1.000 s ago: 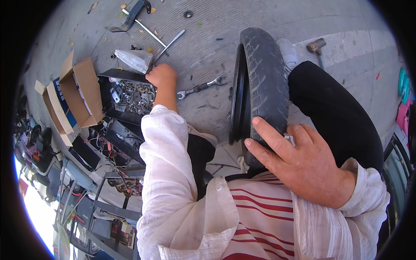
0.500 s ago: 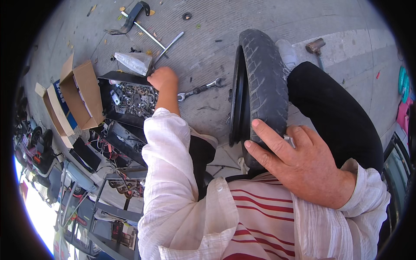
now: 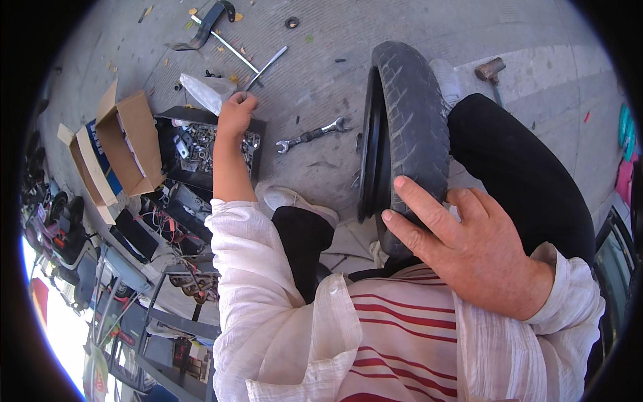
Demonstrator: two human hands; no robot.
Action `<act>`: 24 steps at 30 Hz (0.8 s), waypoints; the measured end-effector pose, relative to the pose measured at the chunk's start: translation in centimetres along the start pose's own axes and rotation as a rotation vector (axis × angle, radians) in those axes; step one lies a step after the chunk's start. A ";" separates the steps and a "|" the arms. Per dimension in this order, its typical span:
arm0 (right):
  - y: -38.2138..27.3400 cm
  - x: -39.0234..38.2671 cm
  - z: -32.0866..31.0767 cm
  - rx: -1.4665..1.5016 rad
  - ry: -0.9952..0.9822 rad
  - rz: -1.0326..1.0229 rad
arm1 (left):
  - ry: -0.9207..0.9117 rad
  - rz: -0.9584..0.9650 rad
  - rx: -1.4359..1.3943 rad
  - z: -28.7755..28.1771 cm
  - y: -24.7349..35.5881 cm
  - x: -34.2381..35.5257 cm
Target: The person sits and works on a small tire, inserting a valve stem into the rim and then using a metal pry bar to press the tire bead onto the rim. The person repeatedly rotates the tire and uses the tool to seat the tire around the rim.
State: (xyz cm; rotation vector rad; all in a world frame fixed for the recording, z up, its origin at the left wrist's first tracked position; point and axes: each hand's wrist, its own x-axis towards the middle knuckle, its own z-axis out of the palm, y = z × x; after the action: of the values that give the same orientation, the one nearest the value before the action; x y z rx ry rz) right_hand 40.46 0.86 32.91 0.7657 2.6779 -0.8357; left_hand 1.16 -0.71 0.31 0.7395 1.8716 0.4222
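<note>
My left hand (image 3: 238, 109) is closed on the edge of a clear plastic bag (image 3: 206, 91), above a black bin (image 3: 260, 149) full of small metal parts (image 3: 199, 153). My right hand (image 3: 472, 244) rests over the near end of a black tyre (image 3: 418, 114) on a dark rim (image 3: 369, 157), which stands upright between my legs. Its thumb and index finger reach out, while its other fingers curl under. A small pale piece shows between index and middle finger; its kind cannot be made out, and the palm is hidden.
On the floor lie an open-ended wrench (image 3: 313, 135), a T-handle wrench (image 3: 268, 69), a black bent bracket (image 3: 204, 30) and a hammer (image 3: 490, 70). Opened cardboard boxes (image 3: 130, 144) stand left of the bin. More bins and a metal rack (image 3: 181, 321) fill the lower left.
My left hand has moved left from the bin's far right corner and now grips the plastic bag, which has shifted and tilted. My right hand stays over the tyre.
</note>
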 end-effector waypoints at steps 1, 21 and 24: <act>0.0 -0.1 0.1 -0.005 0.009 0.005 | -0.045 -0.002 -0.130 -0.6 0.9 -0.7; 0.3 -0.2 0.1 0.004 -0.004 0.002 | 0.131 -0.121 1.016 3.4 0.5 0.6; 0.5 -0.2 0.2 -0.003 0.009 0.003 | 0.034 -0.101 1.027 2.5 1.0 0.6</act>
State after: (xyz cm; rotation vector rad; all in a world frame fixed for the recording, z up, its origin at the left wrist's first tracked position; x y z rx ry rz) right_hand 40.93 1.00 32.63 0.7748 2.6845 -0.8299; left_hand 3.63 0.35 -0.51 1.2807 2.0964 -0.6655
